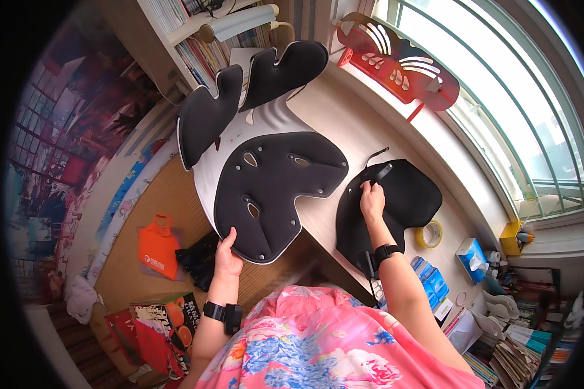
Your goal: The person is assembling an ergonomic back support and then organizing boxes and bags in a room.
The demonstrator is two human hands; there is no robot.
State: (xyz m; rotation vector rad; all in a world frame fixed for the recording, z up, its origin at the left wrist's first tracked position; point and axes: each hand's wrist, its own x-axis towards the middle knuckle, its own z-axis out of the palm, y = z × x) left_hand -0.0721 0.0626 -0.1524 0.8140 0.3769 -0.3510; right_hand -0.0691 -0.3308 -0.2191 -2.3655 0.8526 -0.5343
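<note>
A white shell seat with black padding stands tilted over the desk edge; its broad lower pad [276,194] has several slots and round studs. Two curved black back pads [214,113] rise behind it. My left hand [227,258] grips the pad's near left edge, thumb on top and fingers hidden beneath. To the right, a separate black cushion [412,194] lies on the desk. My right hand [372,200] is closed at its upper left part, beside a short dark strap-like piece [384,171]. What those fingers pinch is hidden.
A yellow tape roll [429,234], blue packets [428,280] and a tissue box [472,260] sit right of the cushion. An orange bag [158,249] lies on the wooden floor at left. A red cut-out stand [399,65] is on the windowsill; a bookshelf [198,55] stands behind.
</note>
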